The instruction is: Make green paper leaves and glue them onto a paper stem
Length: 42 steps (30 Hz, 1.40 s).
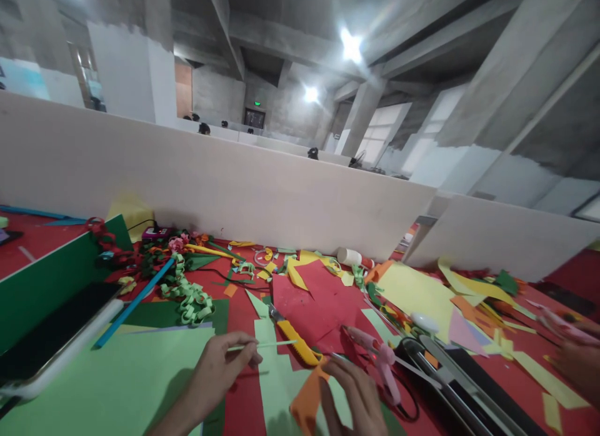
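Note:
My left hand (pixel 222 367) is closed in a pinch around a thin pale green strip (pixel 279 344), which points to the right. In my right hand (pixel 354 392) is a folded piece of orange paper (pixel 305 400), gripped between the thumb and fingers. Just beyond the hands lies a yellow utility knife (pixel 300 343) with its blade pointing away. A pink glue gun (pixel 382 358) rests to the right of it, its cord curling near my right hand. Pale green paper (pixel 269 380) lies under both hands.
A large stapler (pixel 450 380) lies at right; a phone (pixel 56 336) stands at left beside a green board (pixel 56 267). Red paper (pixel 323 305), a green paper chain (pixel 187 298) and a blue stick (pixel 135 305) lie farther back. Another person's hand (pixel 579 361) is at far right.

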Available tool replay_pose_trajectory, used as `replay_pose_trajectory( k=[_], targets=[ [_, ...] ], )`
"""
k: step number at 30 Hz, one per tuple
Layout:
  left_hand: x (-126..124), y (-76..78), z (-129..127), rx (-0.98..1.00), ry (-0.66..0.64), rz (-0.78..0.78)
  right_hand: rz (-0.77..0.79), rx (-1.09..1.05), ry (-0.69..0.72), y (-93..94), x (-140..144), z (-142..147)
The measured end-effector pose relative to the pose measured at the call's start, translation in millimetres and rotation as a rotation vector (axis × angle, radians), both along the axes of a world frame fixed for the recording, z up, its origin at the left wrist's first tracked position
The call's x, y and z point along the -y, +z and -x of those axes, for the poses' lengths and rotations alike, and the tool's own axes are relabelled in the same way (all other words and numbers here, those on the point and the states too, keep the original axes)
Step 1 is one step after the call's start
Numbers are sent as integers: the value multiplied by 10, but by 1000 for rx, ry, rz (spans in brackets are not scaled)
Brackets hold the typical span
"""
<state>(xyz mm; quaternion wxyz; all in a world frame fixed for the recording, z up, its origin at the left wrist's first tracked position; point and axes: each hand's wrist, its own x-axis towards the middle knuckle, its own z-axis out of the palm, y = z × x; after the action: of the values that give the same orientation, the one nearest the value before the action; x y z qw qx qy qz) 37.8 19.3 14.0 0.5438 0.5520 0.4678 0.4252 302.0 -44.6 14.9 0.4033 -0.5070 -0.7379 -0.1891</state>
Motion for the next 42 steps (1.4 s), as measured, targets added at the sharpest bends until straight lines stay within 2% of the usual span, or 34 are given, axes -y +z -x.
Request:
replay_pose_trajectory(
  k=[2, 4, 6, 9, 14, 19, 27, 35, 42],
  targets=[
    [1, -3, 0, 2, -12, 6, 139, 16, 173, 166, -176, 270],
    [-11, -13, 6, 7, -21, -23, 242, 31, 257, 270, -357, 423],
    [-29, -33, 13, -2, -17, -69, 334, 32, 307, 292, -504, 486],
    [-47, -63, 18, -24, -19, -79, 409, -29, 349, 210, -629, 493],
    [-17, -18, 12, -22, -63, -14, 424, -108, 368, 83, -634, 465],
    [10, 44, 16, 70, -95, 1, 452, -200, 390, 106, -586, 454],
    [-1, -85, 27, 63, -101, 11, 519, -210, 341, 139, -572, 446],
    [18, -42, 29, 36, -99, -6, 509, -213, 348, 172, -549, 474],
    [12, -96, 32, 38, -78, -29, 528, -209, 357, 179, -555, 472]
  ],
)
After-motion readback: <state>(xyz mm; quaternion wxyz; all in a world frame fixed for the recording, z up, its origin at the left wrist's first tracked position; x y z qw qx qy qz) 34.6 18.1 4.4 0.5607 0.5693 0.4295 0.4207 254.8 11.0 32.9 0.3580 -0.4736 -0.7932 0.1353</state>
